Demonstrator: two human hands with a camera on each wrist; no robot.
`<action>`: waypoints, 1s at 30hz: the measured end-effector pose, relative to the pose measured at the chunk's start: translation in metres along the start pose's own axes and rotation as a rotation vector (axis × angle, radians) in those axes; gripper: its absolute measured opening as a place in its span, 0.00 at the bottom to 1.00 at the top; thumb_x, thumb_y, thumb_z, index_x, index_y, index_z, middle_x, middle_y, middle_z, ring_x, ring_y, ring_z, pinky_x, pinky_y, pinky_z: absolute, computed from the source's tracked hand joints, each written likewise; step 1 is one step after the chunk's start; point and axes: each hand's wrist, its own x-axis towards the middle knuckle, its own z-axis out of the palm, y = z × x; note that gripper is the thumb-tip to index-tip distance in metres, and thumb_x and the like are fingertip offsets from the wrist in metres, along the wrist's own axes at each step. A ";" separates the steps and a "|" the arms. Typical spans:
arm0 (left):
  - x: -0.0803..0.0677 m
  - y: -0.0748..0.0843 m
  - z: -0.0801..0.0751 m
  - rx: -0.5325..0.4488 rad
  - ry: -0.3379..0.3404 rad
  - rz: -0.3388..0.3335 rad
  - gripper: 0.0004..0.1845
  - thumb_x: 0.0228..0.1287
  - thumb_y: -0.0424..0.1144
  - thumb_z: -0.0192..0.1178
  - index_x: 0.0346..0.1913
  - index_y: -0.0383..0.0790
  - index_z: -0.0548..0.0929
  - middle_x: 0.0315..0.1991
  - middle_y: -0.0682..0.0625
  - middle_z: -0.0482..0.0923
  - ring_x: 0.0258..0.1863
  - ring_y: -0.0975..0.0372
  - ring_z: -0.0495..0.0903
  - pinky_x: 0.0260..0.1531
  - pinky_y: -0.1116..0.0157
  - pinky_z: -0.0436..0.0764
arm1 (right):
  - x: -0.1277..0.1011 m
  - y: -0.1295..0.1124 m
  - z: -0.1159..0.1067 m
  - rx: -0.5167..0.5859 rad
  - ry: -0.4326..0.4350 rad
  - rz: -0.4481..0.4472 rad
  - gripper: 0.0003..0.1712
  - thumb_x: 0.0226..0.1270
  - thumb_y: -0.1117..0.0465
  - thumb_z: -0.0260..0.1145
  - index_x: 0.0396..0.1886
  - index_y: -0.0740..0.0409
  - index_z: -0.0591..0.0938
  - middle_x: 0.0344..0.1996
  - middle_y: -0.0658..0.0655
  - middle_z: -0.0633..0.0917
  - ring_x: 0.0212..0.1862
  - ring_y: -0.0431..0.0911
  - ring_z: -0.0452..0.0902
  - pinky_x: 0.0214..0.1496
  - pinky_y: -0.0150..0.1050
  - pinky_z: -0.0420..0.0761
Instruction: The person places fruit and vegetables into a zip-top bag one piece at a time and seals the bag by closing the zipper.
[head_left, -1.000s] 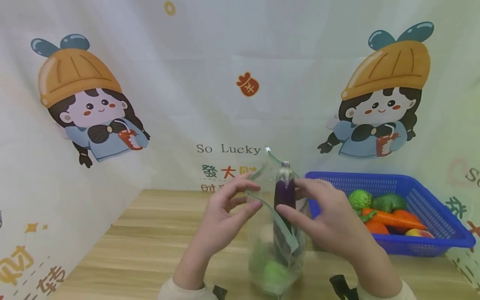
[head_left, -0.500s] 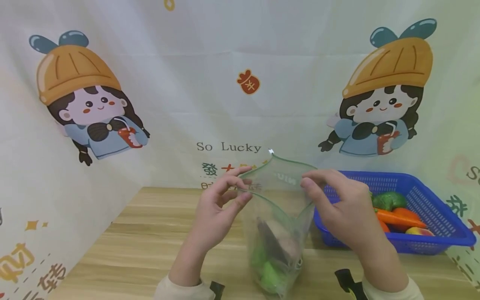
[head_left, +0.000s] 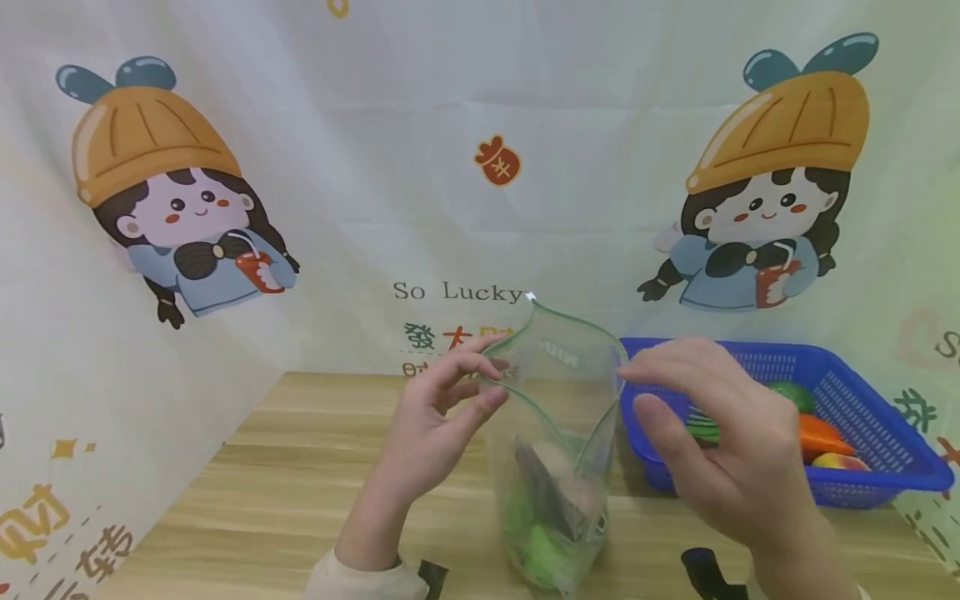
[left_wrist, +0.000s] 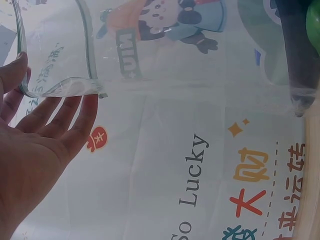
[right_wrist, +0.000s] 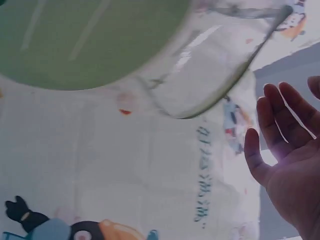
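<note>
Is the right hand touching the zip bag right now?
Apart. The right wrist view shows the right hand open, with backdrop visible between its fingers and the zip bag rim. The head view agrees.

A clear zip bag [head_left: 555, 433] stands upright on the table, mouth open, holding an eggplant [head_left: 543, 492] and green vegetables [head_left: 543, 550].

Clear plastic zip bag [head_left: 555, 433] w/ mouth gaping upward, room to enter from above. Blue plastic basket [head_left: 862, 400] blocks the right side; bare wooden tabletop [head_left: 300, 483] left is free.
</note>
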 end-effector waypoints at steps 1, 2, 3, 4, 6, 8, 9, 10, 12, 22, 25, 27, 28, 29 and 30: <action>0.000 0.000 0.000 0.002 -0.002 0.004 0.05 0.72 0.27 0.66 0.46 0.36 0.81 0.74 0.43 0.77 0.64 0.48 0.84 0.61 0.55 0.88 | 0.002 -0.004 -0.001 0.021 0.036 -0.037 0.16 0.79 0.57 0.65 0.42 0.67 0.90 0.39 0.63 0.91 0.52 0.42 0.86 0.65 0.26 0.81; 0.001 0.001 0.000 0.003 -0.004 0.005 0.05 0.72 0.27 0.66 0.46 0.36 0.81 0.74 0.44 0.77 0.64 0.48 0.84 0.61 0.56 0.88 | 0.004 -0.006 -0.002 0.030 0.068 -0.066 0.17 0.78 0.58 0.66 0.40 0.68 0.90 0.38 0.64 0.91 0.51 0.43 0.86 0.64 0.26 0.81; 0.001 0.001 0.000 0.004 -0.006 0.006 0.05 0.72 0.27 0.66 0.46 0.36 0.81 0.74 0.44 0.77 0.64 0.49 0.84 0.61 0.56 0.88 | 0.006 -0.008 -0.003 0.025 0.088 -0.083 0.17 0.78 0.58 0.66 0.39 0.69 0.90 0.36 0.65 0.90 0.50 0.43 0.86 0.63 0.25 0.81; 0.001 0.002 -0.001 0.006 -0.007 0.004 0.05 0.72 0.27 0.66 0.46 0.36 0.81 0.74 0.44 0.77 0.64 0.49 0.84 0.61 0.57 0.88 | 0.007 -0.008 -0.005 0.016 0.100 -0.089 0.18 0.78 0.58 0.66 0.37 0.70 0.90 0.36 0.65 0.90 0.49 0.42 0.86 0.62 0.24 0.81; 0.001 0.002 -0.001 0.007 -0.007 0.001 0.05 0.72 0.28 0.66 0.46 0.36 0.81 0.74 0.44 0.77 0.65 0.49 0.84 0.61 0.57 0.88 | 0.009 -0.005 -0.008 -0.014 0.110 -0.082 0.20 0.78 0.56 0.66 0.36 0.70 0.89 0.34 0.66 0.90 0.49 0.40 0.86 0.61 0.22 0.81; 0.001 0.003 -0.002 0.006 -0.005 -0.006 0.05 0.72 0.28 0.66 0.47 0.36 0.82 0.74 0.45 0.77 0.65 0.50 0.84 0.61 0.57 0.88 | 0.011 0.001 -0.013 -0.049 0.114 -0.057 0.23 0.79 0.52 0.66 0.36 0.71 0.89 0.34 0.68 0.89 0.51 0.37 0.86 0.62 0.21 0.80; 0.001 0.003 -0.002 0.005 -0.004 -0.007 0.05 0.72 0.28 0.66 0.47 0.36 0.82 0.74 0.45 0.77 0.65 0.49 0.84 0.62 0.57 0.88 | 0.011 0.004 -0.015 -0.062 0.112 -0.040 0.24 0.79 0.52 0.66 0.36 0.71 0.89 0.34 0.68 0.89 0.53 0.34 0.86 0.62 0.21 0.80; 0.001 0.002 -0.002 0.003 -0.003 -0.005 0.05 0.72 0.28 0.66 0.47 0.35 0.82 0.74 0.44 0.77 0.65 0.49 0.84 0.61 0.57 0.88 | 0.012 0.007 -0.018 -0.069 0.113 -0.028 0.24 0.79 0.51 0.66 0.36 0.71 0.89 0.34 0.68 0.89 0.53 0.33 0.85 0.63 0.22 0.80; 0.001 0.002 -0.003 -0.001 -0.002 -0.002 0.05 0.72 0.27 0.66 0.47 0.35 0.81 0.74 0.44 0.77 0.65 0.47 0.84 0.61 0.58 0.88 | 0.014 0.012 -0.023 -0.077 0.117 -0.015 0.25 0.79 0.50 0.67 0.35 0.72 0.89 0.33 0.70 0.89 0.55 0.31 0.85 0.65 0.23 0.80; -0.001 0.000 -0.004 -0.018 0.009 -0.025 0.06 0.72 0.27 0.66 0.47 0.35 0.81 0.75 0.45 0.76 0.66 0.48 0.83 0.61 0.61 0.88 | 0.011 0.046 -0.047 -0.157 -0.116 0.101 0.12 0.74 0.58 0.71 0.43 0.65 0.90 0.42 0.63 0.91 0.56 0.32 0.83 0.65 0.19 0.75; -0.002 -0.001 -0.003 -0.031 0.009 -0.044 0.06 0.72 0.27 0.66 0.47 0.34 0.81 0.75 0.45 0.76 0.66 0.50 0.83 0.60 0.62 0.88 | 0.017 0.070 -0.055 -0.280 -0.374 0.214 0.08 0.69 0.63 0.73 0.46 0.57 0.90 0.46 0.58 0.92 0.54 0.43 0.84 0.62 0.31 0.81; -0.002 -0.002 -0.002 -0.037 0.005 -0.046 0.06 0.72 0.27 0.66 0.47 0.34 0.82 0.75 0.45 0.76 0.66 0.50 0.83 0.60 0.62 0.88 | 0.023 0.090 -0.060 -0.355 -0.603 0.313 0.11 0.70 0.62 0.74 0.50 0.55 0.89 0.49 0.56 0.92 0.54 0.50 0.85 0.61 0.43 0.85; -0.002 -0.003 -0.002 -0.039 0.003 -0.041 0.06 0.72 0.27 0.66 0.47 0.34 0.82 0.75 0.45 0.76 0.66 0.50 0.83 0.61 0.61 0.88 | 0.027 0.102 -0.062 -0.378 -0.723 0.365 0.12 0.71 0.60 0.74 0.52 0.56 0.89 0.50 0.56 0.91 0.54 0.53 0.86 0.59 0.49 0.86; -0.001 -0.003 -0.001 -0.038 0.002 -0.035 0.06 0.72 0.27 0.66 0.47 0.34 0.82 0.75 0.45 0.76 0.66 0.49 0.83 0.61 0.60 0.88 | 0.029 0.114 -0.065 -0.393 -0.851 0.413 0.15 0.72 0.59 0.73 0.54 0.57 0.88 0.52 0.58 0.91 0.54 0.55 0.86 0.57 0.56 0.87; -0.001 -0.004 -0.001 -0.037 0.002 -0.027 0.06 0.72 0.27 0.66 0.47 0.34 0.81 0.74 0.44 0.76 0.66 0.49 0.83 0.62 0.60 0.88 | 0.031 0.126 -0.067 -0.398 -0.975 0.470 0.17 0.73 0.58 0.72 0.57 0.60 0.87 0.54 0.60 0.90 0.55 0.58 0.86 0.58 0.61 0.87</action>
